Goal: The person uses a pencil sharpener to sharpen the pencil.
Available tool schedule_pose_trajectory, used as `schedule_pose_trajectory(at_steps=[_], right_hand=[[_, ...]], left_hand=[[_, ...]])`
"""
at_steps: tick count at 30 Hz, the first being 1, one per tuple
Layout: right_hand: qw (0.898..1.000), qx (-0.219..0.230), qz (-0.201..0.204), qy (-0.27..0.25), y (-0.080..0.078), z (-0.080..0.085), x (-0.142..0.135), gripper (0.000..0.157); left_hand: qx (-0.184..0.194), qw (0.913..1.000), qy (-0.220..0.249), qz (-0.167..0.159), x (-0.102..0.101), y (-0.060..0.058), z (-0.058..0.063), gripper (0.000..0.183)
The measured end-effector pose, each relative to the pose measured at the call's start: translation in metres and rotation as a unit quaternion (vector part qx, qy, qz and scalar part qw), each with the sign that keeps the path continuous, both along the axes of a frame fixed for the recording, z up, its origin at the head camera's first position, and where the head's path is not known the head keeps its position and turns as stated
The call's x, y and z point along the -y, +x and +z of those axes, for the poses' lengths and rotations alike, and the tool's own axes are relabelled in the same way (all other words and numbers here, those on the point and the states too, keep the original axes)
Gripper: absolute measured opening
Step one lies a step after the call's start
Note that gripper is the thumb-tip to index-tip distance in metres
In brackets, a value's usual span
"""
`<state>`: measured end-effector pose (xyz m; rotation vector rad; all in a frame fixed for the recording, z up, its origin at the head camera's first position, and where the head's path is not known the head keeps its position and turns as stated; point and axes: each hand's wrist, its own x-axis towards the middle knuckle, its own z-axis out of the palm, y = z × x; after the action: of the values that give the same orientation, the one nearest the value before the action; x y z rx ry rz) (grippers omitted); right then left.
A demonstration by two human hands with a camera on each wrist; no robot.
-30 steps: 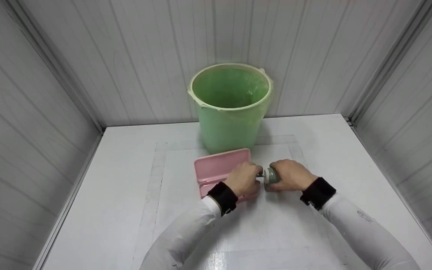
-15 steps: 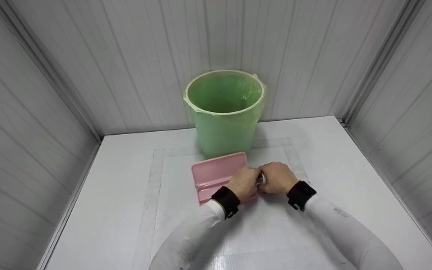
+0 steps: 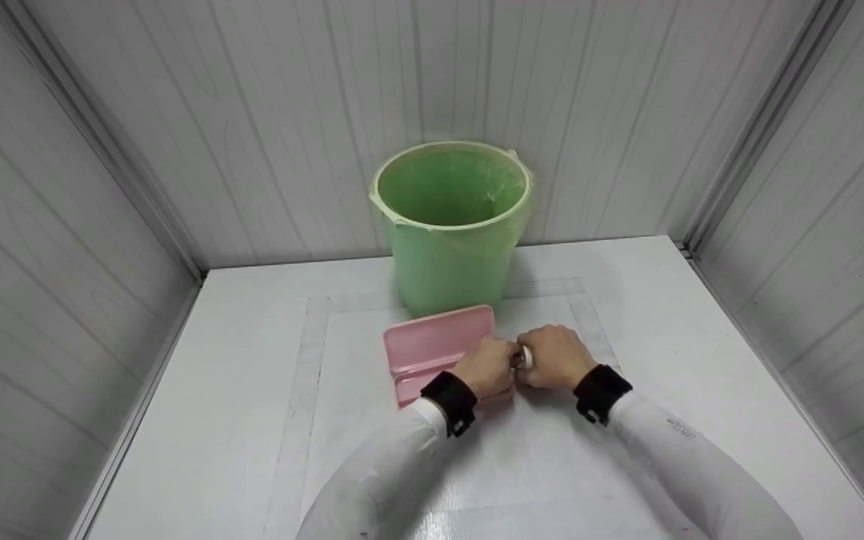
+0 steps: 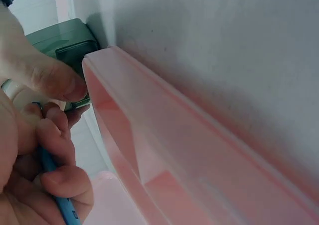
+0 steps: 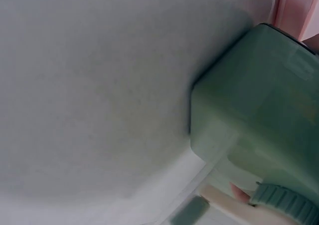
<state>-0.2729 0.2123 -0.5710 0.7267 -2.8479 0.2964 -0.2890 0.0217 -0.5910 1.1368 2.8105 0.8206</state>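
My left hand grips a blue pencil, fingers curled round its shaft. The pencil's far end points at the pale round front of a green crank pencil sharpener. My right hand holds the sharpener close against the left hand; in the head view the hands mostly hide it. The right wrist view shows its ridged green knob and a pale crank arm. Beneath and beside my left hand lies an opened pink pencil case, partly covered by that hand.
A tall green bucket stands behind the pencil case, near the back wall. Grey panel walls enclose the white table at the back and on both sides. Strips of tape mark a rectangle on the tabletop.
My right hand has come left with the sharpener until it meets the left hand, closing the gap over the pencil. In the last half second the hands have barely moved.
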Motion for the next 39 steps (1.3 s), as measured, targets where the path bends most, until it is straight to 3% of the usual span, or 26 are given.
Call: schedule_pose_trajectory(at_steps=[5,7,11,15,21,23,29,31,33,39], right_hand=[[1.000,-0.016,0.008,-0.010,0.000,-0.002,0.000,0.025],[1.000,-0.016,0.008,-0.013,0.000,-0.002,0.000,0.024],[1.000,-0.011,0.002,-0.015,0.000,-0.001,-0.002,0.023],[1.000,-0.012,0.003,-0.019,-0.001,0.000,-0.003,0.020],[0.999,-0.014,0.014,-0.026,-0.003,-0.003,-0.002,0.020],[0.999,-0.017,0.015,-0.026,-0.002,-0.004,-0.002,0.021],[0.999,-0.013,0.014,-0.034,0.000,-0.003,-0.003,0.020],[0.999,-0.009,0.011,-0.036,-0.001,-0.002,-0.003,0.020],[0.999,-0.003,0.006,-0.038,-0.001,-0.002,-0.003,0.020],[0.999,0.010,0.001,-0.037,-0.001,-0.002,-0.003,0.020]], left_hand=[[0.008,0.9999,0.005,-0.006,0.006,-0.004,-0.001,0.016],[0.026,0.9996,0.007,-0.008,0.009,0.005,0.019,0.014],[0.014,0.9998,0.002,0.014,0.011,0.008,0.027,0.004],[-0.013,0.9996,-0.003,0.024,0.013,0.007,0.028,0.005],[-0.048,0.9986,-0.020,0.003,0.014,0.003,0.024,0.009],[-0.058,0.9980,-0.023,-0.009,0.014,0.000,0.020,0.009],[-0.093,0.9950,-0.028,-0.023,0.007,-0.028,-0.028,0.008],[-0.099,0.9942,-0.039,-0.018,0.006,-0.032,-0.035,0.008],[-0.093,0.9942,-0.050,-0.016,0.008,-0.028,-0.027,0.008],[-0.040,0.9971,-0.064,-0.001,0.018,0.005,0.026,0.004]])
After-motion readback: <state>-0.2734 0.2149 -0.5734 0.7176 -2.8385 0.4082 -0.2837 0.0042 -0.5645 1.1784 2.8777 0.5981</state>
